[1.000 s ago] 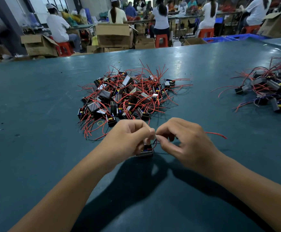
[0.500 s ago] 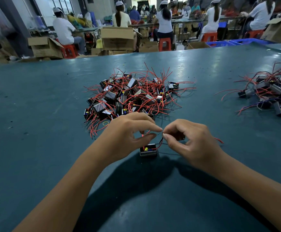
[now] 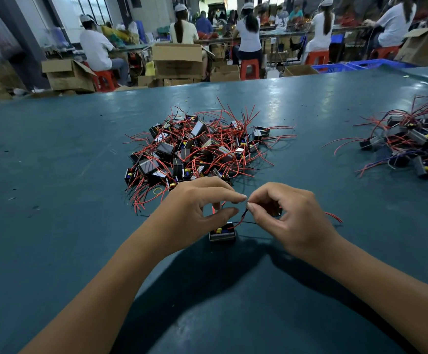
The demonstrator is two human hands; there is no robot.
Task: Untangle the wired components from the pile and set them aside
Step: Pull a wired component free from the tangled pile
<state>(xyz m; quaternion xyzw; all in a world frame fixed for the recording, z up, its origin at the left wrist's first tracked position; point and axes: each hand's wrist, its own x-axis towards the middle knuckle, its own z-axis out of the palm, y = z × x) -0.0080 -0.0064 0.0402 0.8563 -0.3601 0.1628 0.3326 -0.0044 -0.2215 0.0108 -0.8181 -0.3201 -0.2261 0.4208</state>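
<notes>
Head view is showing both hands working together: left hand [image 3: 195, 213] and right hand [image 3: 292, 221] are pinching thin wires of one component [image 3: 222, 232], sitting on the tabletop [image 3: 54, 226] near the pile [image 3: 197, 152], probably separating them.

Tangled pile [image 3: 197, 152] blocks ahead; second pile [image 3: 411, 144] far right; bare table [image 3: 54, 175] between, left.

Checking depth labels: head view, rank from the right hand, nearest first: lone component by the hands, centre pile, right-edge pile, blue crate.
From the right hand:
1. Lone component, on the table just left of it, below the left hand.
2. Centre pile, ahead and to the left.
3. Right-edge pile, far right on the table.
4. Blue crate, beyond the table's far edge.
</notes>
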